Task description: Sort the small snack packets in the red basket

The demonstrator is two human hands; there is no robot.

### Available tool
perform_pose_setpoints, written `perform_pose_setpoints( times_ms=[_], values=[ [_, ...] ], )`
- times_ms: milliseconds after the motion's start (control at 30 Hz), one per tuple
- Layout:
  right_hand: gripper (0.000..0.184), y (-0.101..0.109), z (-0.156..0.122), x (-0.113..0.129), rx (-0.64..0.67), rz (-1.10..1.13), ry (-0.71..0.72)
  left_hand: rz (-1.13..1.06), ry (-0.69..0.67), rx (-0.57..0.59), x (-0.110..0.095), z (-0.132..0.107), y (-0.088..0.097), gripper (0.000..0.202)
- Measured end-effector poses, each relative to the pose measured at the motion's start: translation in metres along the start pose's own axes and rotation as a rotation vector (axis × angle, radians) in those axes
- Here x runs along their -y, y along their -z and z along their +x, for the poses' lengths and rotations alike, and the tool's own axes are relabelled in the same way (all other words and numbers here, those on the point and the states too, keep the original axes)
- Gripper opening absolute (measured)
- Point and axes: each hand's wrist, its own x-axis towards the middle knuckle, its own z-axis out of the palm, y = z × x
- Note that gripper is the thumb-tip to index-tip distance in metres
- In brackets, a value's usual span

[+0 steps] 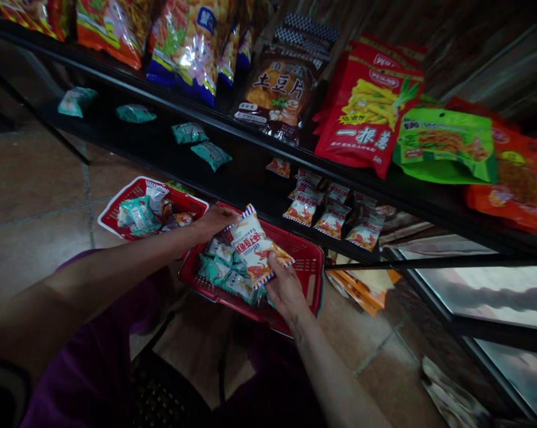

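Note:
Both my hands hold one small white snack packet with red print, above a red plastic basket. My left hand grips the packet's upper left end. My right hand holds its lower right end, thumb on top. Inside the basket lie several teal and white small packets. A second red basket to the left holds teal packets and other small snacks.
A black shelf in front carries loose teal packets at left and several white-red packets at right. The shelf above holds big snack bags, among them a red one and a green one. Tiled floor lies at left.

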Motion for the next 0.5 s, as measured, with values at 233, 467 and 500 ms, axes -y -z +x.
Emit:
perform_pose_setpoints(
  times_ms=[233,467,500],
  values=[
    [0.038,0.001,0.0,-0.009,0.003,0.043,-0.089,-0.008,0.05,-0.052,-0.018,-0.001,0.001,0.014],
    [0.035,0.001,0.001,-0.018,0.031,0.068,-0.148,-0.05,0.084,-0.029,-0.02,0.0,0.005,0.013],
    [0.035,0.001,0.001,-0.019,0.036,0.067,-0.151,-0.052,0.083,-0.034,-0.019,0.0,0.006,0.013]
  ],
)
